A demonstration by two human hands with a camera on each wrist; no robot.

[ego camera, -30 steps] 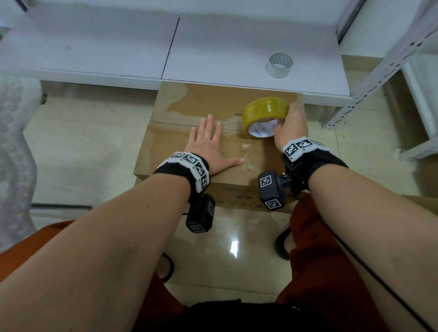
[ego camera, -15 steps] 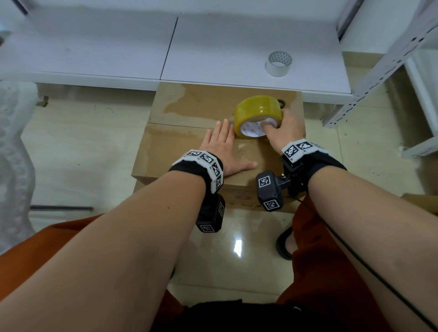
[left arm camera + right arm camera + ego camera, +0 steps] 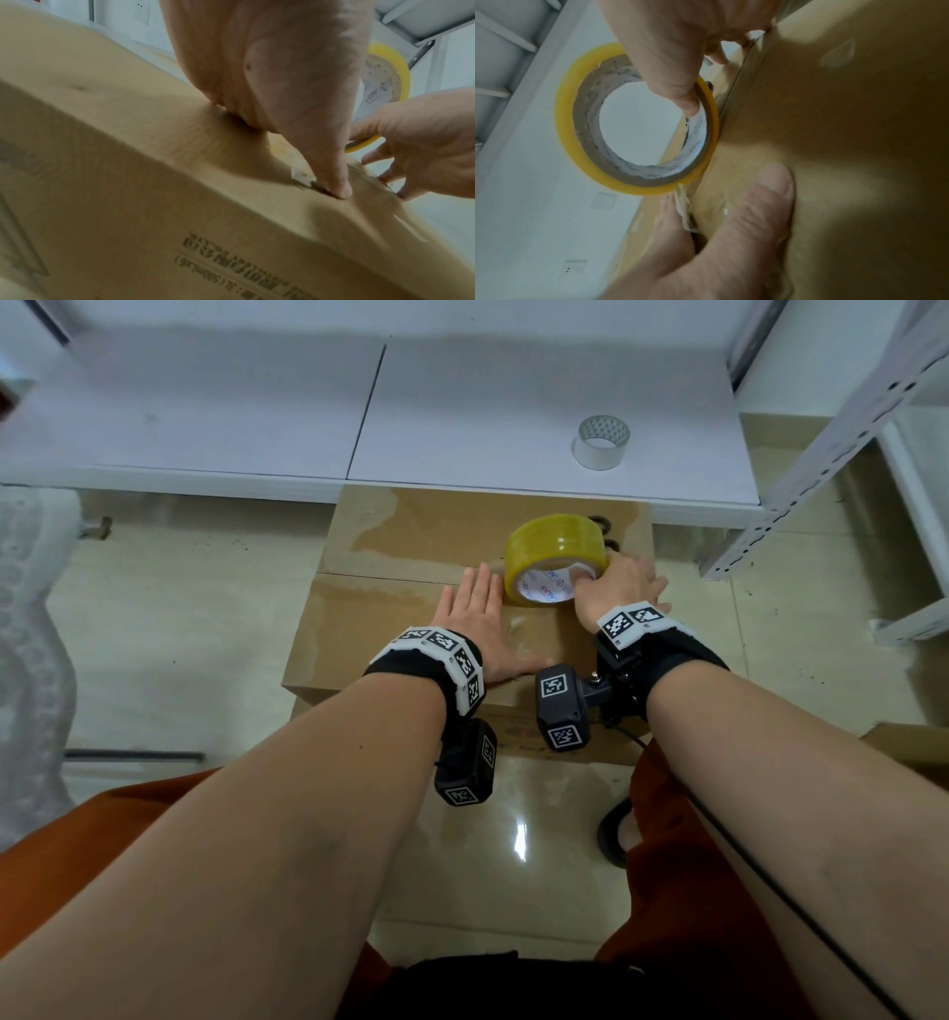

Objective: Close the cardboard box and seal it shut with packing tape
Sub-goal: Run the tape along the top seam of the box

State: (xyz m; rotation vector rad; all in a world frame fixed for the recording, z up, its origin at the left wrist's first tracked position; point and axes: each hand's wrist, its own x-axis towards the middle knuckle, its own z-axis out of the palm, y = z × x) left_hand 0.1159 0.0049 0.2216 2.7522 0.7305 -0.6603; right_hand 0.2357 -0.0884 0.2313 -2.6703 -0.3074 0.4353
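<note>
Pale floor tiles [image 3: 169, 629] fill the middle of the head view, with a white tabletop [image 3: 493, 408] running across the upper part of the frame. A cardboard box [image 3: 400, 603] stands on the floor at the centre, its far edge under the tabletop's front edge, both top flaps folded down and meeting along a seam across the lid. Left hand [image 3: 480, 624]: lies flat on the near flap just left of centre, fingers straight and together, pointing toward the seam, thumb spread to the right; it grips nothing. The left wrist view shows the heel of the palm and the thumb tip pressing on the cardboard, beside a scrap of clear tape. Right hand [image 3: 619, 588]: holds a yellow roll of packing tape [image 3: 557, 554] standing on edge on the box lid at the seam, right of centre. In the right wrist view the thumb [image 3: 677, 81] hooks inside the roll's core; the other fingers are spread past its far side, near the box edge. A crumpled strip of clear tape runs from the roll's lower edge toward the left hand. A second, white tape roll [image 3: 601, 441] sits on the tabletop at the upper right. Grey metal shelving [image 3: 821, 454] stands at the right edge. Orange clothing [image 3: 683, 891] covers the person's legs at the bottom of the frame.
</note>
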